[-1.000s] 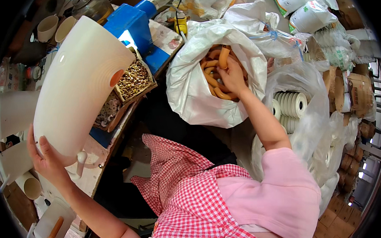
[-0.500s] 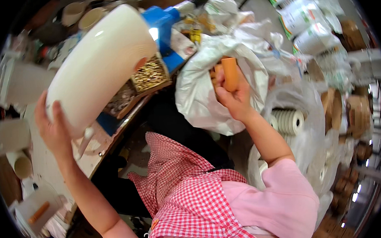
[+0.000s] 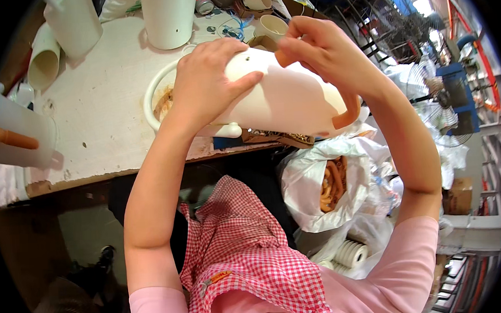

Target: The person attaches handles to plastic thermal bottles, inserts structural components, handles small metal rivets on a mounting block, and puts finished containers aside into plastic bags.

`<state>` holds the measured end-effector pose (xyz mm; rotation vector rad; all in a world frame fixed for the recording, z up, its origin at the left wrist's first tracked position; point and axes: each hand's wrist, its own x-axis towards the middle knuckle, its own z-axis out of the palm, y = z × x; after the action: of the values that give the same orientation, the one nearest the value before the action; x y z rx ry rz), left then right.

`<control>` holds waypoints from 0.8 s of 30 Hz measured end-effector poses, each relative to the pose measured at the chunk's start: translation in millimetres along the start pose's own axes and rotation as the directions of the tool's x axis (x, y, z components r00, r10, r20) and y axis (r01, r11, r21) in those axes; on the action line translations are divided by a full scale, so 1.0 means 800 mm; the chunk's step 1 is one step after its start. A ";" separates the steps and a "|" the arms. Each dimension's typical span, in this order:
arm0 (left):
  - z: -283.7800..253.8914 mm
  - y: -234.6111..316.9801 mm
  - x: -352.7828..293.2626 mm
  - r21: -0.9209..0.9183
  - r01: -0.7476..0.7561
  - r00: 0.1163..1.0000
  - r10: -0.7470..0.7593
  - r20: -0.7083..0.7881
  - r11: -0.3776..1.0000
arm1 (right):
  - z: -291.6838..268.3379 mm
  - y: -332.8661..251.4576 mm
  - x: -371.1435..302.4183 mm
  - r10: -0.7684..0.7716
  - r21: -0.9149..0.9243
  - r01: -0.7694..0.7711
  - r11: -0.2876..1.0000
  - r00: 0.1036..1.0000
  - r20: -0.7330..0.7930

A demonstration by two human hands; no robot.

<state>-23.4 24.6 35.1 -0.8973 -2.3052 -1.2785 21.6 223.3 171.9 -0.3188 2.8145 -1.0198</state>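
Head view: the cream plastic jug body (image 3: 281,98) now lies on its side across the near edge of the worktop (image 3: 105,96), both hands on it. The left hand (image 3: 207,82) wraps its upper wall, fingers spread and pressed flat. The right hand (image 3: 318,48) pinches the top end of an orange curved handle (image 3: 347,114) against the jug's side, where a small hole shows; the handle's lower end hooks round the jug's far side. So the handle looks to be seating into the jug wall, not yet clearly locked.

A second ago the left hand held the jug upright and high, alone, while the right hand reached into the white bag of orange handles (image 3: 328,183); half a second ago it lifted one out. Now that bag sits below the worktop edge, untouched.
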 end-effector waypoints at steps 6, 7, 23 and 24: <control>0.009 0.001 -0.008 0.029 0.003 0.985 0.002 -0.170 1.000 | 0.025 -0.007 0.059 0.213 -0.116 -0.204 0.972 0.975 0.064; 0.010 0.002 -0.010 0.063 0.029 0.988 -0.019 -0.156 0.998 | 0.027 -0.008 0.060 0.221 -0.151 -0.205 0.967 0.970 0.096; 0.014 0.002 -0.015 0.044 0.112 0.991 -0.109 -0.073 0.993 | 0.043 -0.028 0.059 0.164 -0.428 -0.146 0.892 0.986 0.006; 0.014 0.002 -0.013 0.037 0.098 0.993 -0.095 -0.071 0.994 | 0.046 -0.031 0.059 0.055 -0.574 -0.032 0.818 0.998 0.022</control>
<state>-14.5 30.9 23.9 -0.7248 -2.3374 -1.2758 -13.2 170.6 157.5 -0.3203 3.0103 -0.1166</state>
